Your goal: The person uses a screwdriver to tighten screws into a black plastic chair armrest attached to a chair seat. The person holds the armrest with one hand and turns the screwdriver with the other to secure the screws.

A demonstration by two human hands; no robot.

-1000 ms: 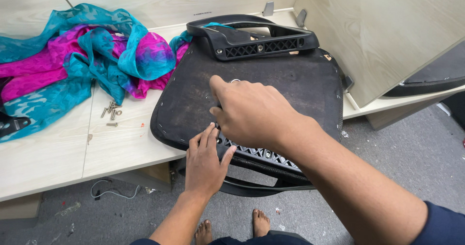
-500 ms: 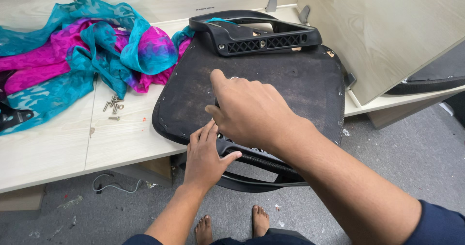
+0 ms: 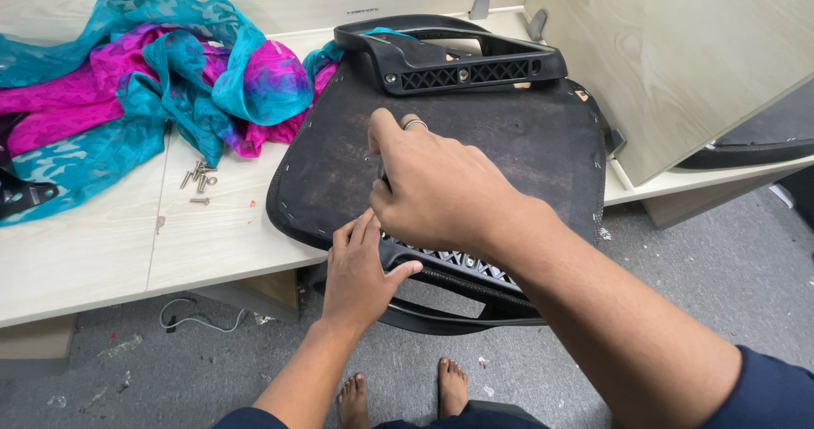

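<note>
Right hand [image 3: 441, 187]: curled closed over a small tool, mostly hidden, on the black seat pad [image 3: 526, 153].
Left hand [image 3: 360, 268]: open, flat on the pad's near edge.
Screws [image 3: 198, 179]: left, on the desk [image 3: 93, 251].

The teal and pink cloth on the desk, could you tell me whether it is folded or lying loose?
Loose: the teal and pink cloth lies crumpled in uneven heaps on the desk, with no neat folds.
</note>
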